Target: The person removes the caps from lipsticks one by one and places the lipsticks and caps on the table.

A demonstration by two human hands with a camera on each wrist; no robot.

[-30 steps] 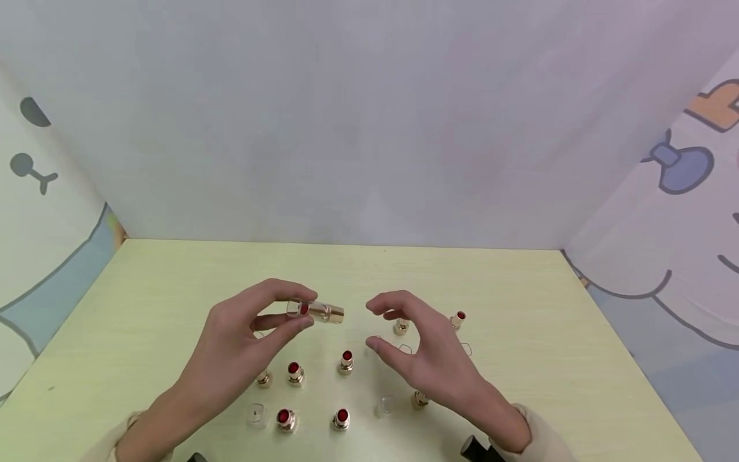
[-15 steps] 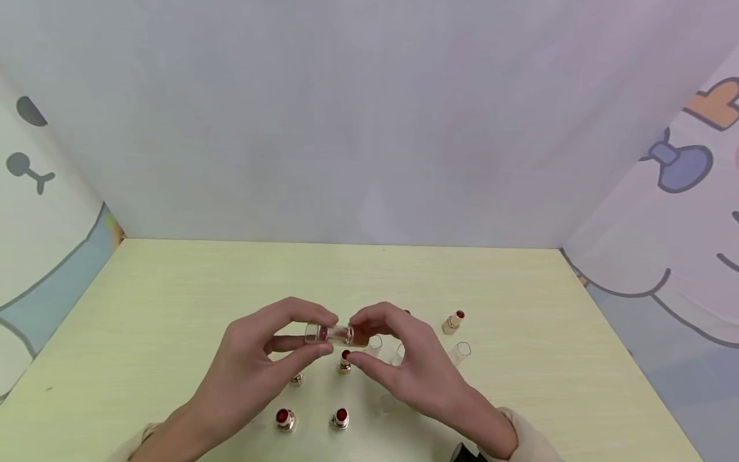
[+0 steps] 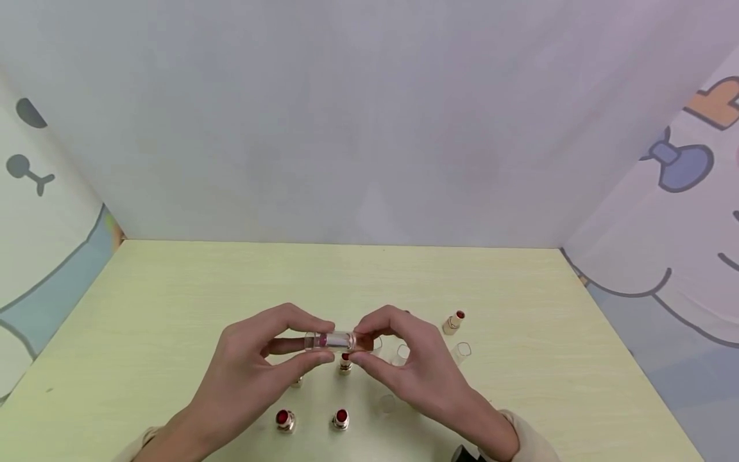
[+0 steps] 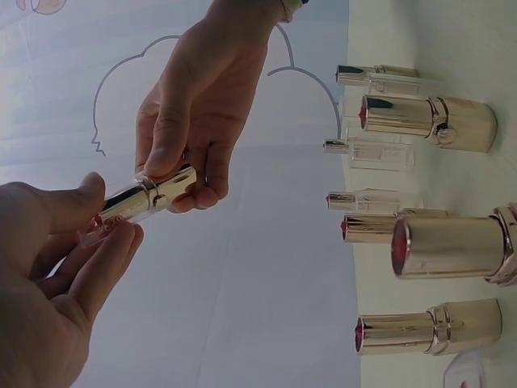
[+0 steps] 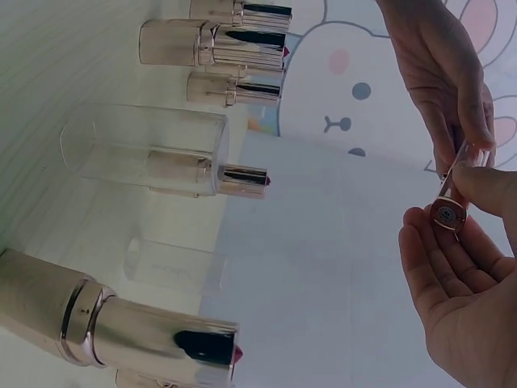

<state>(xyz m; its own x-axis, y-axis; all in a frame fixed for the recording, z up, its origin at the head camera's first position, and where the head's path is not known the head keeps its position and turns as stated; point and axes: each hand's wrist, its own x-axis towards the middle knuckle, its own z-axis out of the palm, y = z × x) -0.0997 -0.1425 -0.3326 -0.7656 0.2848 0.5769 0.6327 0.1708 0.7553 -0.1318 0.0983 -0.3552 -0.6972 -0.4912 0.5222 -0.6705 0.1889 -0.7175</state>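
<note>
A gold lipstick [image 3: 340, 341] with a red tip lies level between both hands above the table. Its clear cap [image 3: 312, 342] covers the red end. My left hand [image 3: 254, 362] pinches the capped end between thumb and fingers. The gold base [image 4: 174, 187] is pinched by my right hand [image 3: 412, 359], and its round bottom [image 5: 448, 213] faces the right wrist camera. Below the hands stand uncapped lipsticks, one [image 3: 345, 364] right under the held one and others [image 3: 341, 419] nearer the front. Several more are partly hidden behind the hands.
Clear caps [image 3: 462, 351] stand on the table to the right, some behind my right hand. Another uncapped lipstick [image 3: 453, 322] is at the back right. The pale yellow table [image 3: 231, 269] meets a light cloth wall [image 3: 358, 160] at its far edge.
My right hand, apart from the lipstick a second ago, has come in and taken its gold base. The left hand has brought the capped lipstick slightly right and down, and it is now level.
</note>
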